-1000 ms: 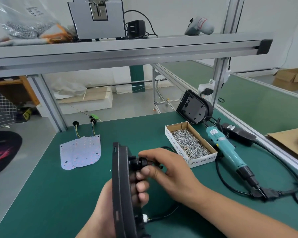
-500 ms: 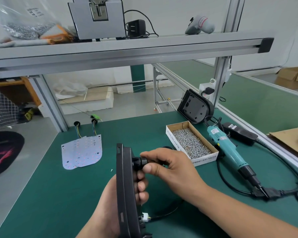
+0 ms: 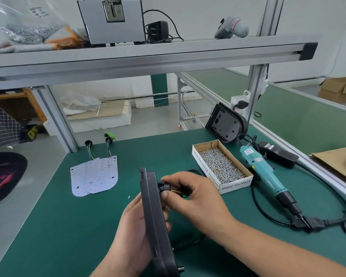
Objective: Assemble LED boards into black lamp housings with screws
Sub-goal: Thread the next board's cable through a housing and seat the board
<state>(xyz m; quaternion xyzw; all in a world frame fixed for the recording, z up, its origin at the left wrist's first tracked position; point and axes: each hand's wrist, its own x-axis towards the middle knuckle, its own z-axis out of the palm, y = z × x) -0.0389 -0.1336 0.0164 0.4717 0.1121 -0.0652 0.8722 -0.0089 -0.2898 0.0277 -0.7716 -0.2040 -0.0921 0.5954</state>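
A black lamp housing (image 3: 153, 212) stands on edge over the green table, gripped by my left hand (image 3: 131, 232) with fingers curled round its right side. My right hand (image 3: 194, 196) pinches a black cable fitting (image 3: 165, 186) that sticks out of the housing's back; a black cable runs down from it. Two white LED boards (image 3: 96, 176) with wires lie overlapped at the left. A cardboard box of screws (image 3: 221, 166) sits at the right, beside a teal electric screwdriver (image 3: 262, 170). A second black housing (image 3: 225, 123) leans against the frame post.
A black power adapter (image 3: 277, 153) and the screwdriver's cable (image 3: 268, 214) lie at the right table edge. One loose screw (image 3: 129, 197) sits on the mat. An aluminium shelf (image 3: 148, 54) overhead carries a grey box, a bag and a charger.
The housing has shifted slightly right and up in my left hand. My right hand's fingers have drawn the cable fitting outward, and a brass-coloured part now shows beside it.
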